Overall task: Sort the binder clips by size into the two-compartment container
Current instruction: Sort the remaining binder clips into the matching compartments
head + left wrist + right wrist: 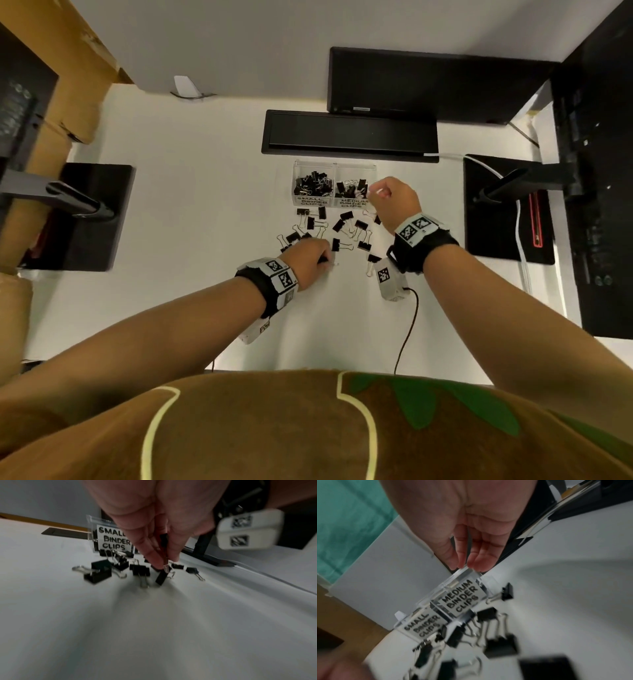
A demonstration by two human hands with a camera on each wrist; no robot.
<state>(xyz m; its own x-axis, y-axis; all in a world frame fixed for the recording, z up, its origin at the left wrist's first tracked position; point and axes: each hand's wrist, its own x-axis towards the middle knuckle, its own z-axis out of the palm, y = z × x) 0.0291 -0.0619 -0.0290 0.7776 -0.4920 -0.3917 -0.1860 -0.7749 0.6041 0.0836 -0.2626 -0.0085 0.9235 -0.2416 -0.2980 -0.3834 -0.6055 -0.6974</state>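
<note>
A small binder clip (161,577) is pinched by its wire handle in the left hand (154,524), loose clips (97,572) lying just beside. The right hand (462,524), fingertips pressed together with no clip seen between them, is held over the container (453,599).

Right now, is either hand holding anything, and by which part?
The left hand pinches a small black binder clip by its silver wire handle. The right hand appears empty.
</note>
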